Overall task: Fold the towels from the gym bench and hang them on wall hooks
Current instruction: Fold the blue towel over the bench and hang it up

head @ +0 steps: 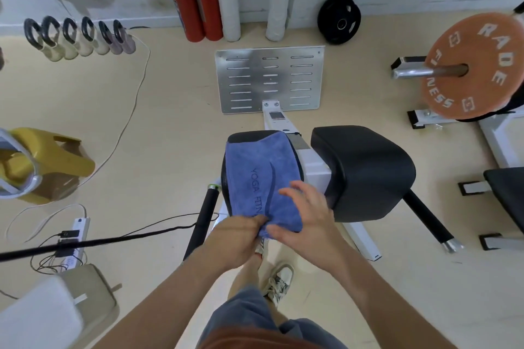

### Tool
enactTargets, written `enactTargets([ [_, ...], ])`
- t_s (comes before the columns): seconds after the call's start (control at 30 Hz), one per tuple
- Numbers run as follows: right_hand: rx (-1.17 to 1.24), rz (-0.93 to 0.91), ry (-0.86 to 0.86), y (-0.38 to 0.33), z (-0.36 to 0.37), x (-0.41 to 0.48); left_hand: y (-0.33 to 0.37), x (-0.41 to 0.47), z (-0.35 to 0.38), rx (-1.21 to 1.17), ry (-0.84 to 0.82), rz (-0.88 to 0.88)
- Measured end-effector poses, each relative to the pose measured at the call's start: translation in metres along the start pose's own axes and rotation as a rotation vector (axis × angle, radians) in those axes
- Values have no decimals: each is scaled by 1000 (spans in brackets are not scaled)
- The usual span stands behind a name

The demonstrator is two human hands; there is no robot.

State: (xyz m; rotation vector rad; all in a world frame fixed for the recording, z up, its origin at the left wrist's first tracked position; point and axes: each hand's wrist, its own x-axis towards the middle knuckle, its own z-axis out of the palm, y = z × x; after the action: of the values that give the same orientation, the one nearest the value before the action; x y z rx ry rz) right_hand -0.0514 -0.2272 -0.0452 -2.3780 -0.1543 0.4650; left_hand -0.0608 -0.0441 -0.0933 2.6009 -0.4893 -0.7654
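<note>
Towel (259,176) flat on bench pad (241,137), folding underway. Left hand (241,238) pinches near edge; right hand (306,218) presses, fingers spread. Next: fold over.

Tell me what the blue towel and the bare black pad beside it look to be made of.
The blue towel looks like soft matte cloth, likely microfibre or terry, judging by its fuzzy nap and limp drape. The black pad is probably vinyl or faux leather over padding: smooth skin, faint sheen, rounded corners.
</note>
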Motion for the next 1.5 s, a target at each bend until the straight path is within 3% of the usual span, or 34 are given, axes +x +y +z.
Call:
enactTargets([
  [0.07, -210, -163, -276, 2, -8, 9, -1, 8, -18, -174, -95, -10],
  [0.13, -293, -248, -361, 11, -10, 18, -1, 15, -35, -344, -194, -52],
  [0.2, -207, -244, -303, 18, -10, 26, -3, 25, -53, -386, -221, -92],
  [0.37, 334, 64, -321, 19, -26, 55, -24, 43, -85, -461, -208, -209],
  [0.5, 395, 148, -182, 15, -26, 75, -35, 46, -111, -820, -422, -265],
  [0.7, 302, 230, -70, 10, -22, 103, -61, 53, -125, -883, -522, -179],
  [0.8, 157, 187, -129, 7, -25, 117, -63, 58, -132, -915, -385, -291],
  [0.87, 66, 182, -179, 7, -26, 128, -60, 71, -134, -1002, -133, -396],
  [0.93, -24, 155, -213, 7, -26, 135, -64, 86, -131, -920, 117, -516],
  [0.97, -77, 124, -236, 6, -24, 137, -67, 93, -131, -805, 164, -534],
  [1.07, -203, 10, -288, 3, -21, 139, -64, 114, -135, -554, 29, -225],
  [1.13, -174, 3, -287, 4, -22, 143, -57, 130, -134, -349, -102, 0],
  [1.17, -135, 22, -290, 7, -23, 145, -54, 136, -133, -308, -155, 28],
  [1.27, 33, 159, -316, 10, -26, 152, -51, 146, -134, -459, -211, -82],
  [1.37, 315, 420, -256, 11, -28, 161, -52, 157, -134, -224, -135, -214],
  [1.43, 307, 484, -230, 14, -27, 167, -53, 163, -127, -83, -159, -222],
  [1.5, 238, 465, -212, 15, -23, 170, -55, 171, -116, -107, -207, -212],
])
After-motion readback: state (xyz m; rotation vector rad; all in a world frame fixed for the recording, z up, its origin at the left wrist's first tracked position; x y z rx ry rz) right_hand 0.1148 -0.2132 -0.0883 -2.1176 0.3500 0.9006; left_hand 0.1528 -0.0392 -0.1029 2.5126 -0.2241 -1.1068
